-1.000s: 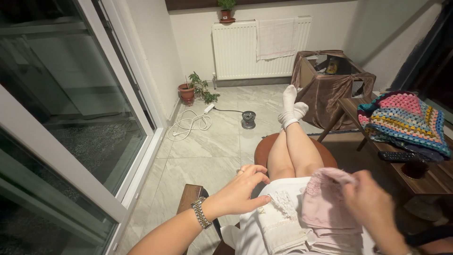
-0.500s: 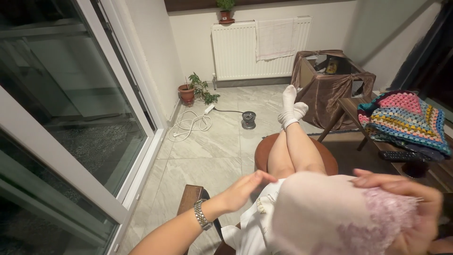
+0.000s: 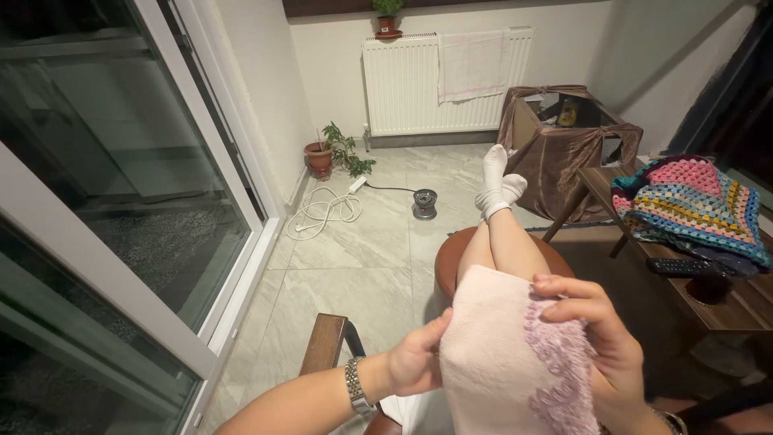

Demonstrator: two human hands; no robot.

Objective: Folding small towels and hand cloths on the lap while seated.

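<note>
Held up in front of the lap: a pale pink towel [image 3: 491, 354], raised between both hands and blocking the view of the thighs behind it. Long axis running roughly top to bottom, tilted a little, upper edge near the knees, lower end running out of the picture. Lilac lace trim [image 3: 560, 370] down the right-hand side of the cloth.

Left hand [image 3: 415, 362], wristwatch [image 3: 355, 387] on the wrist, closed on the towel's left edge, thumb toward the camera, remaining fingers tucked behind the cloth and hidden; a pinch on the fabric, not a spread palm. Right hand [image 3: 600, 346] at the upper right corner, fingers [image 3: 564, 296] curled together over the top of the lace border, gripping it. Each hand touching its own side of the towel, neither nearer than the other; the width of the cloth stretched between the 2 grips, the length hanging below them.

Beyond the towel, 2 bare legs crossed at the ankles in white socks [image 3: 495, 187], resting on a round brown stool [image 3: 445, 262]. Grey tiled floor [image 3: 362, 258] with a coiled white cable [image 3: 324, 211] and a potted plant [image 3: 330, 151]. White radiator [image 3: 403, 84] on the far wall. To the right, a wooden bench [image 3: 741, 306] carrying a crocheted blanket [image 3: 692, 205] and a black remote [image 3: 684, 266].
</note>
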